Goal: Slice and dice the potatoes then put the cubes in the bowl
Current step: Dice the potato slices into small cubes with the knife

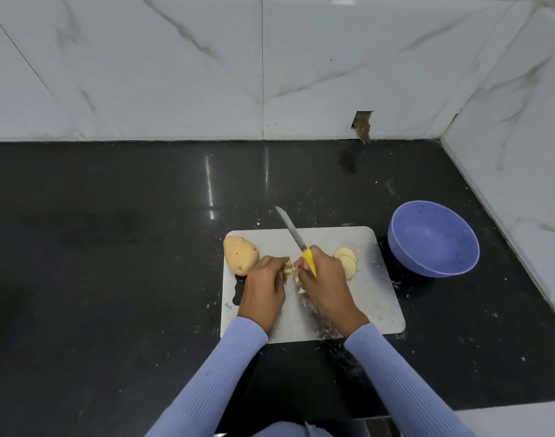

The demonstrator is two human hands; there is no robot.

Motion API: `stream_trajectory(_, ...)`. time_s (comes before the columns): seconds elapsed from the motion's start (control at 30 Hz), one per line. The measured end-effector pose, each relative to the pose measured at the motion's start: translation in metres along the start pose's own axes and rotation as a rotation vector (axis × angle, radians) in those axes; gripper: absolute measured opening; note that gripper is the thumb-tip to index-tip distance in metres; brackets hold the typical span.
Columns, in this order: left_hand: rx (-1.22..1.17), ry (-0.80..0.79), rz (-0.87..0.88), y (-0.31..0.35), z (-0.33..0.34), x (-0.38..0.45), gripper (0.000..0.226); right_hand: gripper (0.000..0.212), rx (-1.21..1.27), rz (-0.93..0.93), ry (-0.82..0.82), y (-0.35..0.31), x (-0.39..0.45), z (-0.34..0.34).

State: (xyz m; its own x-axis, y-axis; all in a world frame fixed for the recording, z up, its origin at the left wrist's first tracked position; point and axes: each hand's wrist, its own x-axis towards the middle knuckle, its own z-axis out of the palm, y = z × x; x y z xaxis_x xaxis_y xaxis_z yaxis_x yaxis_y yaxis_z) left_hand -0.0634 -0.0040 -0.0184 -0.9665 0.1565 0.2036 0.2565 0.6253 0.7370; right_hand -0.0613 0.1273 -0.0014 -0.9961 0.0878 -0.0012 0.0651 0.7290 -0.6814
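1. A pale cutting board (348,310) is lying on the dark, glossy tabletop (112,263), and it is serving here as the landmark for everything else.
2. Over the middle of the board, the left hand (265,283) is curling its fingers against a small heap of potato pieces (290,271), gathering them from the left.
3. The right hand (325,279) is closing on the same heap from the other side while gripping the yellow handle of a knife (293,234); the blade is pointing up and away, past the board's far edge.
4. A whole unpeeled potato (241,254) is sitting at the board's far left corner, just beside the left hand.
5. Two or three round potato slices (347,261) are lying overlapped on the board to the right of the right hand (partly hidden behind it).
6. A lavender bowl (433,244) is standing on the tabletop just off the board's right edge, tilted slightly, with no cubes showing inside.
7. Small white scraps are scattering the tabletop around the board.
8. Both forearms are wearing ribbed lilac sleeves (396,373), reaching in across the board's near edge.
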Motion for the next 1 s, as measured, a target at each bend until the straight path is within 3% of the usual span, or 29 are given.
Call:
stream_trajectory(0.13,0.057,-0.119,0.031,-0.002,0.003,0.003,0.038,0.014,0.158,0.051,0.004,0.004,0.002,-0.012)
stream_trajectory(0.27,0.074,-0.12,0.029,-0.001,0.006,0.009,0.019,0.031,0.276,0.097,-0.042,0.004,-0.001,-0.018)
stream_trajectory(0.4,0.025,-0.059,0.024,-0.002,0.006,0.007,0.02,0.017,0.187,0.132,-0.007,0.008,-0.014,-0.019)
stream_trajectory(0.53,-0.025,-0.013,0.008,-0.003,0.002,0.004,0.02,0.044,-0.006,0.113,-0.079,0.003,-0.019,-0.006)
stream_trajectory(0.67,-0.092,0.014,-0.051,-0.001,0.001,0.004,0.025,0.03,-0.08,-0.002,-0.012,0.001,-0.009,0.006)
stream_trajectory(0.8,-0.189,0.005,-0.114,0.0,-0.003,0.005,0.03,0.003,0.035,0.023,0.024,0.002,0.002,-0.001)
stream_trajectory(1.0,-0.3,-0.103,-0.196,0.007,-0.015,0.001,0.045,0.011,0.21,0.058,-0.018,0.007,-0.003,-0.014)
